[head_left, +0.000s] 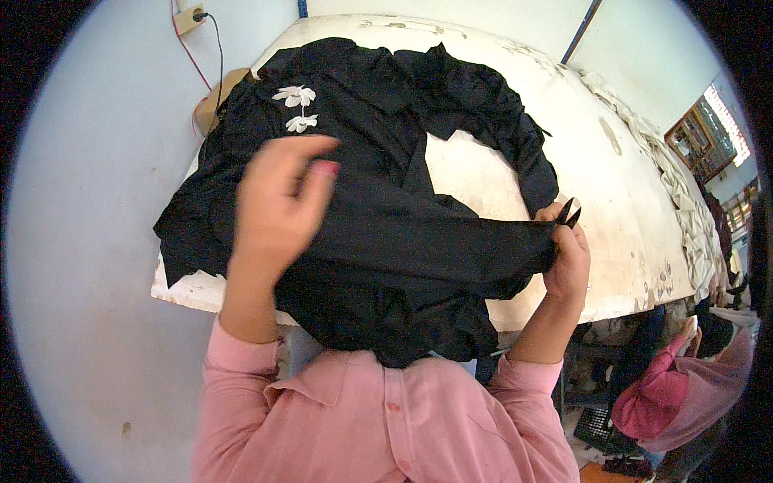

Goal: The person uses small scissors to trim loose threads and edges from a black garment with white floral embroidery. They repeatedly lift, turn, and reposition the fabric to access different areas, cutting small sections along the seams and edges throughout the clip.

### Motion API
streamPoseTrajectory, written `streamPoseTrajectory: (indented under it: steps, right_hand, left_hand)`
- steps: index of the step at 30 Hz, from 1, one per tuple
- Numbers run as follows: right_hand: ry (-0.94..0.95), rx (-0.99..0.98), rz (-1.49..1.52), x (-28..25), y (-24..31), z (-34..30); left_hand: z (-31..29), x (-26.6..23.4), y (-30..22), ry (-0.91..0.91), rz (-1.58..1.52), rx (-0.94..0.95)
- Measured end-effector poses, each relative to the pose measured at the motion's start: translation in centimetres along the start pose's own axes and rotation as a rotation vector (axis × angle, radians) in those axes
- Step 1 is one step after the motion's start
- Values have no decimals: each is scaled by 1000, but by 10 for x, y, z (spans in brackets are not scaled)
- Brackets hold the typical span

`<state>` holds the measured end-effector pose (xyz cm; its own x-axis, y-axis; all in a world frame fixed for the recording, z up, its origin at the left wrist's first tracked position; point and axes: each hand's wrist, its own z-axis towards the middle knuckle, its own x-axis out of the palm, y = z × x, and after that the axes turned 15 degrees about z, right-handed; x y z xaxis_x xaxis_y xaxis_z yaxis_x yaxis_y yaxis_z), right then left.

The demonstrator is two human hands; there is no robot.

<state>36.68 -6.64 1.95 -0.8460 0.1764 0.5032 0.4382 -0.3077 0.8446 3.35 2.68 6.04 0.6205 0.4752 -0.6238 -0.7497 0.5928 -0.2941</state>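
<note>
A black garment (378, 177) with white flower appliqués (295, 107) lies spread over a white table (612, 185), part of it hanging off the near edge. My left hand (278, 205) hovers above the cloth, blurred, fingers loosely apart and holding nothing. My right hand (568, 253) grips a stretched sleeve end of the garment together with small black snips (569, 214) that stick up beside the thumb.
A pale wall lies to the left, with a socket and plugged cable (193, 18) near the top. A brown cardboard piece (216, 98) peeks out behind the garment. Another person in pink (684, 386) is at the lower right, beside the table's ragged padded edge (684, 201).
</note>
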Motion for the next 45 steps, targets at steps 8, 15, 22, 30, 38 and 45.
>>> streamPoseTrajectory:
  steps: [8,15,22,30,38,45]
  right_hand:
    - [-182,-203,-437,-4,9,1]
    - [2,-635,-977,47,-7,0]
    - [427,-602,-713,99,-24,-10]
    - [503,-604,-744,93,-27,-5]
    - [455,-339,-559,78,-7,-8]
    - [428,-589,-848,81,-11,-17]
  left_hand:
    - [4,40,-11,828,-717,1]
    - [6,28,-15,943,-1003,-254]
    - [2,31,-21,931,-1043,-216]
    - [6,26,-32,905,-772,-103]
    - [5,25,-28,921,-955,-340]
    - [3,21,-26,909,-1170,-423]
